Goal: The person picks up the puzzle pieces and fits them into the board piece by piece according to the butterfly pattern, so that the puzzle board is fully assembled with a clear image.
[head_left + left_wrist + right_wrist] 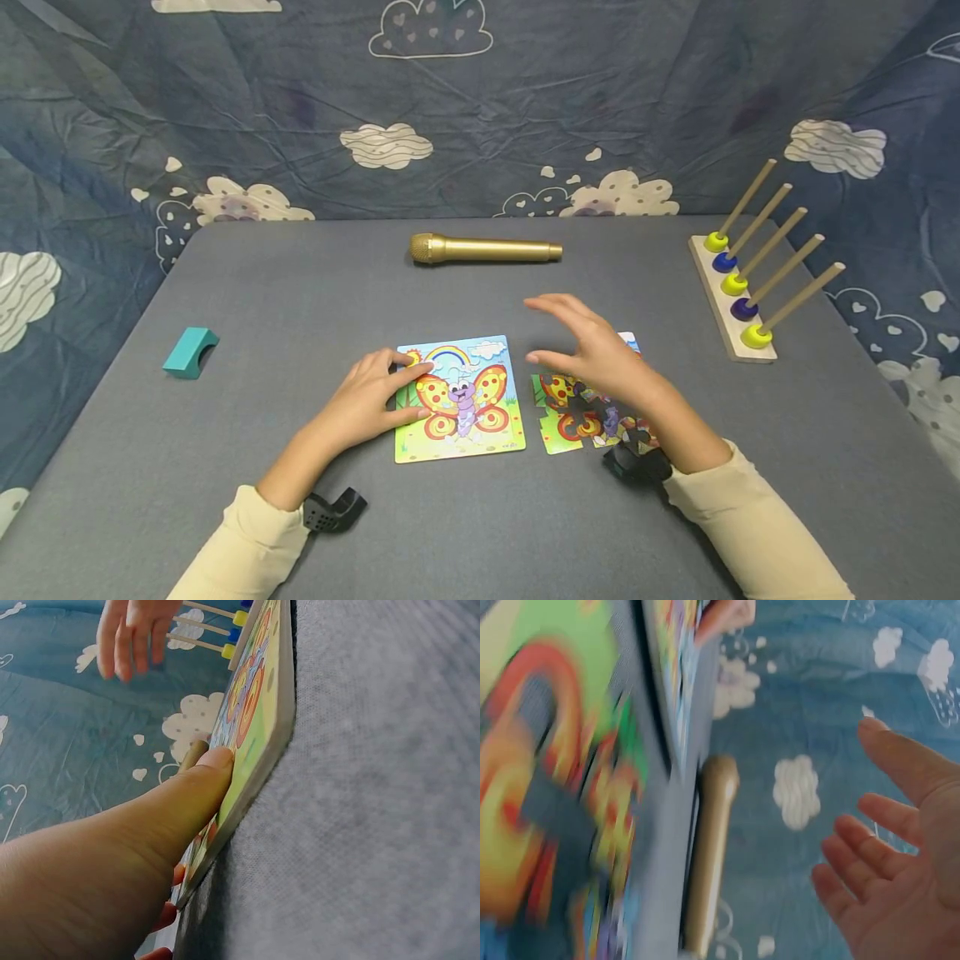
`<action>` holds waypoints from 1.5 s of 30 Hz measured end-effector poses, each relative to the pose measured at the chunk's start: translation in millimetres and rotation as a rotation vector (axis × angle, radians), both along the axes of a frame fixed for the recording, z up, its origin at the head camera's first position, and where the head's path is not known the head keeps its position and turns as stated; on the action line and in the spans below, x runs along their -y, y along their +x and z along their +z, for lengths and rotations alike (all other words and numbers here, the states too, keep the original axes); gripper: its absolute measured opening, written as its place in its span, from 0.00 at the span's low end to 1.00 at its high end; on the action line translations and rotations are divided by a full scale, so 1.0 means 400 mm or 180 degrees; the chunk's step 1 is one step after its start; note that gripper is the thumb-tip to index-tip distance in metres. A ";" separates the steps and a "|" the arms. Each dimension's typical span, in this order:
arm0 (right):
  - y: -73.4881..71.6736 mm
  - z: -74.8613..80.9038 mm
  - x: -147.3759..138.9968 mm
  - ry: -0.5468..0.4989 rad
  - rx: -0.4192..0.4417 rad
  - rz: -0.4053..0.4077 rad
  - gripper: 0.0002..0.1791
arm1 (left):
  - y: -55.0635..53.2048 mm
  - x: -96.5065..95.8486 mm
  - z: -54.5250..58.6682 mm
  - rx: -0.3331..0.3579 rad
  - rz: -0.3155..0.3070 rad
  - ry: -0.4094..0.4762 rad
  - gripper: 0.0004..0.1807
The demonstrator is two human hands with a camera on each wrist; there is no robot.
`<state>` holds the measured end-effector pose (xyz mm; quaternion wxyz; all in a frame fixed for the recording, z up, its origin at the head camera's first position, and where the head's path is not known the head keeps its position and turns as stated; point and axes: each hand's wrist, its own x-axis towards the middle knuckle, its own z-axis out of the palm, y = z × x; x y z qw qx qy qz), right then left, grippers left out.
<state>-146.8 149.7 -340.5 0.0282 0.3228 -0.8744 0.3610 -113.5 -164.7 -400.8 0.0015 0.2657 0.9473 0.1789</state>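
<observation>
A square butterfly puzzle (465, 408) lies on the grey table. My left hand (372, 390) rests at its left side, thumb and index finger extended over the picture. In the left wrist view the thumb (191, 784) lies on the puzzle's face near its edge. My right hand (600, 350) is raised over a second butterfly puzzle (558, 429) with gaps in its picture, partly hidden by that hand and wrist. The right wrist view shows this hand (900, 862) with fingers spread and nothing held; the near puzzle pieces (547, 750) are blurred there.
A gold microphone (487, 250) lies behind the puzzles. At the right stands a wooden peg board (731, 312) with tall pegs and yellow and blue beads. A teal arch block (190, 352) lies at the left. A cloud-patterned cloth (465, 108) hangs behind the table.
</observation>
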 end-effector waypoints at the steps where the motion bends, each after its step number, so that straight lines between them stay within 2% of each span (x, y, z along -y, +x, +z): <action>1: 0.002 0.000 -0.019 -0.0027 -0.0021 -0.0060 0.35 | 0.000 0.000 0.000 -0.0002 0.0001 -0.0001 0.33; 8: 0.000 -0.026 -0.149 -0.0169 -0.0080 -0.0466 0.34 | 0.001 -0.002 0.002 0.0022 0.0001 -0.0023 0.33; 13: -0.011 -0.052 -0.211 -0.0261 0.0028 -0.0629 0.33 | 0.001 -0.002 0.003 0.0036 0.0010 -0.0019 0.33; 27: -0.041 -0.129 -0.305 0.0042 0.0737 -0.0720 0.30 | 0.001 -0.001 0.000 0.0010 0.0013 0.0021 0.33; 32: -0.044 -0.146 -0.319 0.0292 0.0847 -0.0764 0.29 | 0.001 0.000 -0.003 0.0010 0.0015 0.0031 0.33; 38: -0.042 -0.153 -0.320 0.0358 0.0682 -0.0673 0.25 | 0.001 0.001 -0.004 -0.0002 0.0014 0.0047 0.33; 45: -0.041 -0.152 -0.317 0.0378 0.0453 -0.0757 0.23 | 0.002 0.001 -0.002 -0.0021 -0.0004 0.0076 0.33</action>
